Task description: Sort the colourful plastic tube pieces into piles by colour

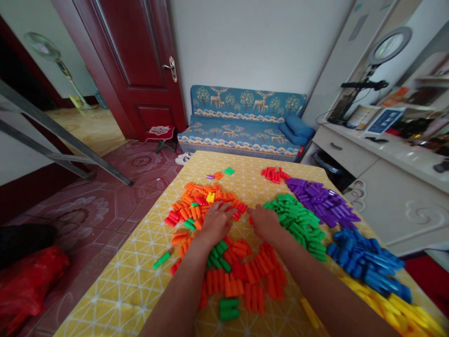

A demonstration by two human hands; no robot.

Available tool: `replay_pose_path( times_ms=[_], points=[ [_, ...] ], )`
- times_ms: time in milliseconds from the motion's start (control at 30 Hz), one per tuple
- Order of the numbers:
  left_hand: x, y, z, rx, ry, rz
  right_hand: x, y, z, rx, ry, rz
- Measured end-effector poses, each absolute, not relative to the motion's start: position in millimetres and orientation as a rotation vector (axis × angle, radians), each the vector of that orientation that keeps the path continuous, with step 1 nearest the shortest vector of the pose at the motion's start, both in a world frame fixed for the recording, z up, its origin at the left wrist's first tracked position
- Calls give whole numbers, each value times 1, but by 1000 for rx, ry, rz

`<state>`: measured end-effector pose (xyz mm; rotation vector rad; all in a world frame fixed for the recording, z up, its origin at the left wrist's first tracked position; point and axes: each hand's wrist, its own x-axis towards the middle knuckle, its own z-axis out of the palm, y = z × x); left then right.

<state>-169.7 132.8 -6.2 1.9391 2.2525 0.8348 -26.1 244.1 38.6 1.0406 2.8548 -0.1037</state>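
My left hand rests over a mixed heap of orange plastic pieces, its fingers stretched out beside some red plastic pieces. Across a small gap, my right hand is closed, with a bit of red plastic showing at its fingertips; its other fingers are hidden. More orange pieces lie between my forearms, mixed with green ones. A yellow piece sits on the heap. Right of my right hand is a pile of green pieces.
Sorted piles of red, purple, blue and yellow pieces line the right side of the table. Beyond stands a blue sofa. A white cabinet is on the right, a metal ladder on the left.
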Motion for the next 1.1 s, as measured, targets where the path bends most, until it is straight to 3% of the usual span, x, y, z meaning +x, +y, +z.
replay_pose_path(
  times_ms=[67, 133, 300, 400, 533, 700, 867, 967, 1100],
  points=[
    [-168, 134, -4, 1947, 2252, 797, -27, 231, 28, 1101, 2926, -198],
    [-168, 135, -2, 1940, 2258, 782, -29, 222, 15, 1182, 3038, -533],
    [-171, 136, -2, 1889, 2316, 876, -30, 215, -8, 1438, 2786, -2119],
    [-173, 136, 1, 1729, 2287, 1081, -27, 215, -8, 1579, 2310, -2698],
    [-171, 135, 14, 1508, 2021, 1373, -26, 214, -1, 1541, 1970, -2871],
    [-159, 134, 26, 1685, 1913, 1148, -29, 210, 2, 1251, 1573, -3071],
    [-165, 133, 21, 1778, 2073, 974, -25, 218, -6, 1320, 1538, -3129],
    [-184, 127, 15, 1658, 2444, 1003, -22, 223, -8, 1410, 1400, -3178],
    [-213, 114, 3, 1401, 2835, 765, -20, 222, -7, 1324, 1491, -3223]
  ],
)
